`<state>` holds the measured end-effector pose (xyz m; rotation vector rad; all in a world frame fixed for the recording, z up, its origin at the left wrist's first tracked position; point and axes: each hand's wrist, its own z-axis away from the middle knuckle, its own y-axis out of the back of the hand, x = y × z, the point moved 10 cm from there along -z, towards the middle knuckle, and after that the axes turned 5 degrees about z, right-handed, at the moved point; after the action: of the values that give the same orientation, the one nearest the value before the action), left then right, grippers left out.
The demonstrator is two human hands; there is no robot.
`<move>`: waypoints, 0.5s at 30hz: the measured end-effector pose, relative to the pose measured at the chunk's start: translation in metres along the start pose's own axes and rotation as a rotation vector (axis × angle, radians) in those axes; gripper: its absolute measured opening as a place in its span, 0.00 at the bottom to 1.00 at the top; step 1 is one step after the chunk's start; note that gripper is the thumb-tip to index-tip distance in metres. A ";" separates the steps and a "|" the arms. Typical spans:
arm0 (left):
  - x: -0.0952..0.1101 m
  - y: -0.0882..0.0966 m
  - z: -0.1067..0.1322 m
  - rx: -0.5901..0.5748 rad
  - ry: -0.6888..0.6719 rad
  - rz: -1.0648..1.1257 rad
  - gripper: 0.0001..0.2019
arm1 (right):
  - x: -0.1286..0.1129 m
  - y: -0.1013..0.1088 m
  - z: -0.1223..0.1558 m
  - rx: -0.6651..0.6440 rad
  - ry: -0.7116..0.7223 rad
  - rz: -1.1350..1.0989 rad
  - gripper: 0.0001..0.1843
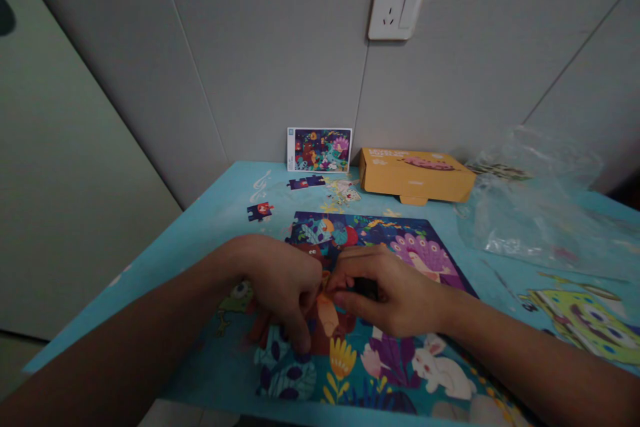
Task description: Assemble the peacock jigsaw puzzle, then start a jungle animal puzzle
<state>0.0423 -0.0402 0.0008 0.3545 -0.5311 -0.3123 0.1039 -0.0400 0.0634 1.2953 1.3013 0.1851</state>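
Note:
A largely assembled jigsaw puzzle (370,353) with colourful animals and plants lies flat on the table. Over its left half, my left hand (287,283) is bent down with curled fingers, and its thumb points towards the blue leaves. From the other side, my right hand (385,290) reaches in with thumb and index finger drawn together above the orange-brown animal in the middle. The fingertips of both hands nearly meet there. Whatever lies between them is hidden or too small to make out. Loose puzzle pieces lie beyond: one piece (261,211) at the left, joined ones (306,182) farther back.
A picture card (320,149) leans against the wall behind the puzzle. Beside it stands a yellow box (417,175) with its flap out. A clear plastic bag (535,213) lies at the right on the blue patterned tablecloth (210,213). A socket panel (399,3) is on the wall.

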 end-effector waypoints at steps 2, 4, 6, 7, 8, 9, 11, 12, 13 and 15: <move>0.001 0.003 0.000 0.047 0.001 -0.014 0.16 | 0.001 0.000 0.000 0.002 0.002 0.001 0.07; -0.001 0.006 0.000 0.094 0.025 0.006 0.18 | 0.002 -0.001 0.000 0.000 0.006 0.004 0.07; -0.004 0.007 0.001 0.135 0.073 0.016 0.19 | 0.002 -0.002 -0.001 -0.005 0.007 0.014 0.07; -0.005 0.009 0.001 0.157 0.089 0.001 0.19 | 0.002 -0.002 -0.001 -0.009 0.003 0.018 0.07; -0.005 0.010 0.002 0.176 0.098 -0.020 0.19 | 0.002 -0.003 -0.001 -0.014 -0.002 0.021 0.07; -0.004 0.011 0.002 0.192 0.100 -0.043 0.19 | 0.001 -0.003 -0.001 -0.017 -0.004 0.022 0.07; -0.002 0.014 0.004 0.222 0.083 -0.080 0.20 | 0.000 -0.003 -0.001 -0.019 -0.005 0.021 0.07; -0.002 0.015 0.005 0.226 0.079 -0.084 0.20 | 0.000 -0.003 -0.001 -0.022 -0.004 0.022 0.07; -0.004 0.016 0.006 0.217 0.082 -0.072 0.20 | -0.001 -0.003 -0.001 -0.023 -0.002 0.027 0.07; -0.011 0.017 0.010 0.174 0.099 -0.011 0.20 | 0.000 -0.004 -0.001 -0.029 -0.001 0.038 0.07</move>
<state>0.0314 -0.0235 0.0107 0.5387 -0.4601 -0.2583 0.1009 -0.0410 0.0611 1.2958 1.2696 0.2299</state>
